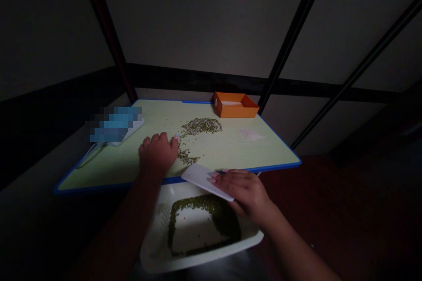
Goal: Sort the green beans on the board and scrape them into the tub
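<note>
My right hand (pixel 245 189) grips a flat white scraper (pixel 199 175) at the table's near edge, tilted above a white plastic tub (pixel 158 254). Small green beans (pixel 227 219), like mung beans, line the tub's bottom around a bare middle. On the pale table (pixel 115 164), my left hand (pixel 158 153) rests palm down, thumb apart from the fingers, with nothing seen in it. Beside its thumb lies a loose scatter of beans (pixel 186 156). Farther back spreads a larger pile of green beans mixed with pale grains (pixel 202 126).
An orange box (pixel 237 112) with something whitish inside stands at the back right. A small heap of white grains (pixel 251 135) lies on the table's right side. At left is a blurred-out blue device (pixel 115 125) with a cable. Blue trim borders the table; a wall stands behind.
</note>
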{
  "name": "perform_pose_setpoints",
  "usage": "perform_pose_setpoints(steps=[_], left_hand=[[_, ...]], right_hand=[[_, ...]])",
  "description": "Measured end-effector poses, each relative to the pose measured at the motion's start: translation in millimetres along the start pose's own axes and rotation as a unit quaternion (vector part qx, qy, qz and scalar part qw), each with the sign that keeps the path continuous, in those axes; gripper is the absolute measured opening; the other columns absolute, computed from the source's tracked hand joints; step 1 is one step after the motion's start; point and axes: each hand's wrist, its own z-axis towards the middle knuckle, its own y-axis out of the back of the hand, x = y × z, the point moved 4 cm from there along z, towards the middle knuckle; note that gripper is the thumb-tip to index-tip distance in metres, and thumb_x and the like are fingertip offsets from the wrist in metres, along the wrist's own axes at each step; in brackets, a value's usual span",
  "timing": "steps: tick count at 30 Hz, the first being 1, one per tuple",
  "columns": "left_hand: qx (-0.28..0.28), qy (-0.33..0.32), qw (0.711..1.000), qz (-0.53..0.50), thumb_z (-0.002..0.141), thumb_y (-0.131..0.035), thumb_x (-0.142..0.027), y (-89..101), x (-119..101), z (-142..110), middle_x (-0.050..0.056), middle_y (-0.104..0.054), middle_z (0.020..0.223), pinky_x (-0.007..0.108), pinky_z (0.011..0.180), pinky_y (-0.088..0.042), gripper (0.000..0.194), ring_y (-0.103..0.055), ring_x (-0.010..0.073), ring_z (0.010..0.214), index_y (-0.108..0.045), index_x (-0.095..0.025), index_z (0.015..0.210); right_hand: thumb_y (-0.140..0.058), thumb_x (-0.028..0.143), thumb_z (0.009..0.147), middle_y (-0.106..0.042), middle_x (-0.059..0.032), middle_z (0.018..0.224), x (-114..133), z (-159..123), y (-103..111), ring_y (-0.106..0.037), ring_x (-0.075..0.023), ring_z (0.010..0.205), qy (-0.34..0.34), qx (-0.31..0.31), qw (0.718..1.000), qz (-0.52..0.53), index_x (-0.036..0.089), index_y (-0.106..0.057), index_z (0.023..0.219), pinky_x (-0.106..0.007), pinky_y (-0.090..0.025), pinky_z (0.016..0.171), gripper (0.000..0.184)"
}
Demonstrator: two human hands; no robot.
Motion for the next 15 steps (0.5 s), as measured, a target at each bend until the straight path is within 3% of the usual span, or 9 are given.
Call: perform_pose_setpoints(steps=[9, 15], left_hand=[[0.002, 0.004, 1.0, 0.002, 0.099, -0.032, -0.043, 3.6, -1, -1, 0.025, -0.068, 0.13, 0.052, 0.105, -0.046, 0.058, -0.059, 0.0409, 0.127, -0.067, -0.007, 0.126], [-0.002, 0.001, 1.0, -0.005, 0.098, -0.031, -0.043, 3.9, -1, -1, 0.025, -0.069, 0.129, 0.053, 0.104, -0.046, 0.058, -0.059, 0.0419, 0.126, -0.067, -0.007, 0.126]], right_hand=[[-0.053, 0.016, 0.097, -0.083, -0.0137, 0.103, -5, -7, -6, -0.081, -0.0233, 0.092, -0.004, -0.001, 0.992, -0.125, 0.014, -0.07, 0.12, -0.035, -0.068, 0.081, 0.029], [-0.053, 0.007, 0.095, -0.083, -0.0139, 0.102, -2, -10, 0, -0.08, -0.0222, 0.092, -0.009, -0.051, 0.984, -0.173, 0.014, -0.067, 0.129, -0.036, -0.067, 0.084, 0.037]])
